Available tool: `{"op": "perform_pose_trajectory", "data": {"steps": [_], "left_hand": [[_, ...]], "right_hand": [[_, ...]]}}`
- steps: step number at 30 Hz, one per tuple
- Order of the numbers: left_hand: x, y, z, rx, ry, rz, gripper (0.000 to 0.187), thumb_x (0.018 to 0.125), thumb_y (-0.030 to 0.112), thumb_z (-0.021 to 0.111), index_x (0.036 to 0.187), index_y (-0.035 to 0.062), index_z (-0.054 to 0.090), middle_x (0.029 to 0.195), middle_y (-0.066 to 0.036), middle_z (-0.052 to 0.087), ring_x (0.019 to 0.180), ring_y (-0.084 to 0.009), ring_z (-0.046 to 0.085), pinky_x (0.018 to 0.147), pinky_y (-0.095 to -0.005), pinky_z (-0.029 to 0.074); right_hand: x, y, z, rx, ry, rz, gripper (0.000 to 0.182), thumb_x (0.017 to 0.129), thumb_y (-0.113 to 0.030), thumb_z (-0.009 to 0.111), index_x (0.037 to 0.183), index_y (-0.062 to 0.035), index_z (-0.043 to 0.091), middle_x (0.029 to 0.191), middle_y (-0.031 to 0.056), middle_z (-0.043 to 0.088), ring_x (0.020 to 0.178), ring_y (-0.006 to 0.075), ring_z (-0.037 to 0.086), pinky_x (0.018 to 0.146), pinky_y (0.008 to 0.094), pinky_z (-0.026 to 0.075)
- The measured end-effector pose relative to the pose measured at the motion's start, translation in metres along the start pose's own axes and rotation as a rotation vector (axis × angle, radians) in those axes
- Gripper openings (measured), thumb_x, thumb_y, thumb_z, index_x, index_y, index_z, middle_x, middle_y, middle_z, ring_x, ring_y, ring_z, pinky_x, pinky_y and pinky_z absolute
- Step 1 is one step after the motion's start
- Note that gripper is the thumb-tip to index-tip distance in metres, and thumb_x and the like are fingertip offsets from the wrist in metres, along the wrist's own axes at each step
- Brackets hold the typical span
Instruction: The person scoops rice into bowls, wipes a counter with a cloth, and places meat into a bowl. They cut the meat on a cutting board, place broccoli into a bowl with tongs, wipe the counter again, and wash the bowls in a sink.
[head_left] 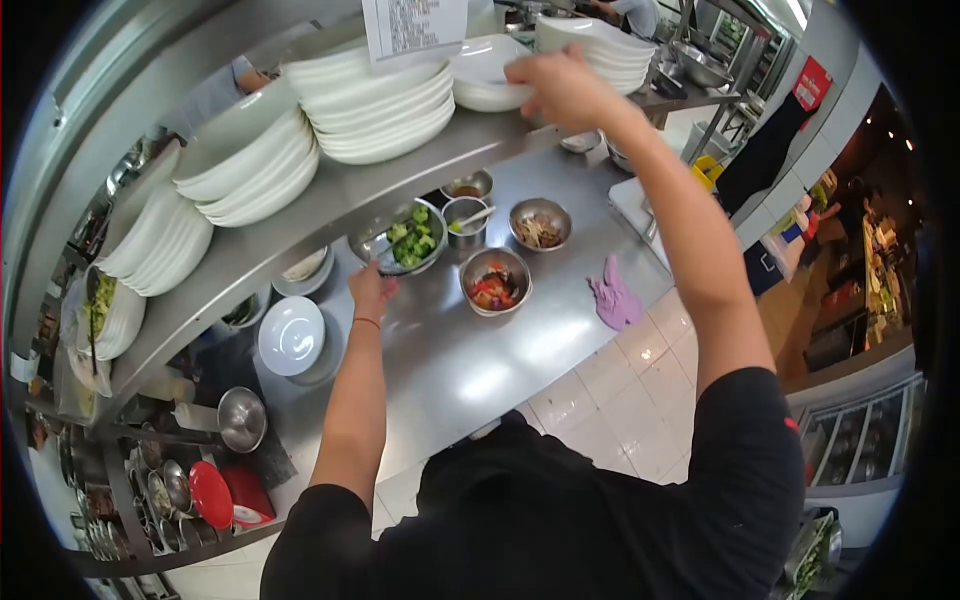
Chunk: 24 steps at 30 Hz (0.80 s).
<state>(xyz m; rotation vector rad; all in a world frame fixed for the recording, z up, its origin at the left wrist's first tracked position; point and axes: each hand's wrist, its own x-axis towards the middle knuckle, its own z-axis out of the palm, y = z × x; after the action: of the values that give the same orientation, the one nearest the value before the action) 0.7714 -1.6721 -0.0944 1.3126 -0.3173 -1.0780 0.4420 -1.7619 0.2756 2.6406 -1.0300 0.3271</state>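
My right hand (562,88) is raised to the upper steel shelf (400,180) and grips the rim of a white bowl (482,72) on a short stack. My left hand (371,290) reaches down to the steel counter (480,370) and touches the edge of a metal bowl of broccoli (410,243). Close by stand a metal bowl of red vegetables (494,282), another of brown pieces (540,224), and a small cup holding a spoon (465,218).
Stacks of white plates (380,110) line the shelf, with a paper slip (414,28) above. A purple cloth (614,296), a white plate (291,335), a small pot (240,418) and red lids (212,494) lie on the counter. Another person (630,12) stands far back.
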Motion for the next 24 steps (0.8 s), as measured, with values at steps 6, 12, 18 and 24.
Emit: {"op": "perform_pose_trajectory", "data": {"steps": [6,12,18,24], "left_hand": [[-0.076,-0.062,0.029,0.283,-0.119,-0.007,0.052,0.090,0.038,0.066,0.124,0.0065,0.043,0.108,-0.014,0.055,0.075,-0.0247,0.062,0.062,-0.0375,0.055],[-0.118,-0.106,0.084,0.229,-0.556,-0.304,0.083,0.088,0.056,0.062,0.149,0.0151,0.023,0.144,-0.018,0.038,0.121,-0.0396,0.050,0.089,-0.0499,0.050],[-0.154,-0.058,0.009,-0.171,-0.739,-0.766,0.079,0.092,0.057,0.055,0.148,0.0078,0.027,0.145,-0.021,0.038,0.111,-0.0453,0.059,0.077,-0.0517,0.057],[-0.139,-0.114,-0.063,0.101,-0.426,-0.314,0.061,0.094,0.023,0.060,0.143,0.0006,0.033,0.121,-0.021,0.057,0.100,-0.0400,0.066,0.070,-0.0507,0.062]], "right_hand": [[0.002,0.017,-0.016,0.209,0.360,-0.108,0.024,0.076,-0.013,0.073,0.097,-0.0045,0.068,0.092,0.0162,0.068,0.083,0.0276,0.063,0.078,0.0393,0.051],[-0.127,0.013,-0.061,0.325,0.388,0.031,0.030,0.076,-0.002,0.070,0.103,0.0035,0.059,0.092,0.0079,0.064,0.093,0.0210,0.060,0.085,0.0310,0.046],[-0.207,-0.044,0.075,0.909,-0.207,-0.077,0.022,0.072,-0.020,0.078,0.079,-0.0029,0.065,0.081,0.0073,0.060,0.086,0.0256,0.054,0.080,0.0392,0.040],[-0.137,-0.161,0.268,1.238,-0.531,-0.406,0.013,0.082,-0.019,0.072,0.089,-0.0082,0.072,0.096,0.0066,0.068,0.103,0.0235,0.061,0.096,0.0397,0.043]]}}
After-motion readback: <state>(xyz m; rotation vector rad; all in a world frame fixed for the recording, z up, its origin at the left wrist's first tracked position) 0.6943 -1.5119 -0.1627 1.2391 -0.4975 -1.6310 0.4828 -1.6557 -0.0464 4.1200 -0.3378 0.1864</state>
